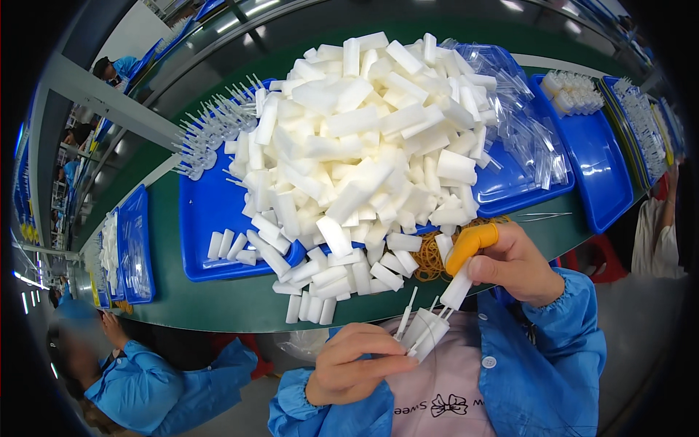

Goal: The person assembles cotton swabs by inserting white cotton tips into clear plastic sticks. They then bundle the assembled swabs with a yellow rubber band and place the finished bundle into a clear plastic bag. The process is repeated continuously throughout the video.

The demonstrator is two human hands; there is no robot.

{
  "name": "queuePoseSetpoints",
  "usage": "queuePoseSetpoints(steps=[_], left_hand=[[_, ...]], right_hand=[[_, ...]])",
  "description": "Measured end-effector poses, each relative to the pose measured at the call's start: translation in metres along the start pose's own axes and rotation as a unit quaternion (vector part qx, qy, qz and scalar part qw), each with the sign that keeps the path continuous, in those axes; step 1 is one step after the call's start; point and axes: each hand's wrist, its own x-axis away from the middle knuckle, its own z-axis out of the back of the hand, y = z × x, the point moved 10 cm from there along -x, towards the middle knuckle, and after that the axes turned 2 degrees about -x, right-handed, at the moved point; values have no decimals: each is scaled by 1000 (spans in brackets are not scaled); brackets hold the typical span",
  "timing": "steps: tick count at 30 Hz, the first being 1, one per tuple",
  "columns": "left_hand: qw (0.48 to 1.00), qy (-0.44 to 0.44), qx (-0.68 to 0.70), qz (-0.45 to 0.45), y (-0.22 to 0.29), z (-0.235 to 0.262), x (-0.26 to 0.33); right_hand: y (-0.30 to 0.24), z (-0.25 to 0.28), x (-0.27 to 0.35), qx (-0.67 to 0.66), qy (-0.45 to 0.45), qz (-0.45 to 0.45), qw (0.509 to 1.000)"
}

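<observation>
Now one two-o'clock blue tray (502, 191) holds clear tubes (542, 149); my left hand (357, 362) pinches one pronged piece (425, 336), right hand (515, 266) one foam block (456, 290).

Green table (175, 315) — blue trays (206, 244), white foam pieces (293, 309), rubber bands (429, 264).

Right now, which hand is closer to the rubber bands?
The right hand, just right of the rubber bands. The left hand is farther away, below and left of them.
</observation>
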Motion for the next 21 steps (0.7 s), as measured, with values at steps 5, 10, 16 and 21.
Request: queuePoseSetpoints(steps=[5, 10, 16, 21], left_hand=[[1000, 2, -11, 2, -1, -1, -1], [998, -19, -57, 8, 3, -7, -5], [997, 17, -74, 31, 9, -11, -2], [998, -5, -40, 43, -8, -13, -2]], right_hand=[[-10, -5, 2, 32, -9, 43, 999], [-22, -14, 4, 178, -31, 109, 977], [-28, -47, 20, 256, -71, 203, 942], [-27, -44, 28, 259, -56, 221, 938]])
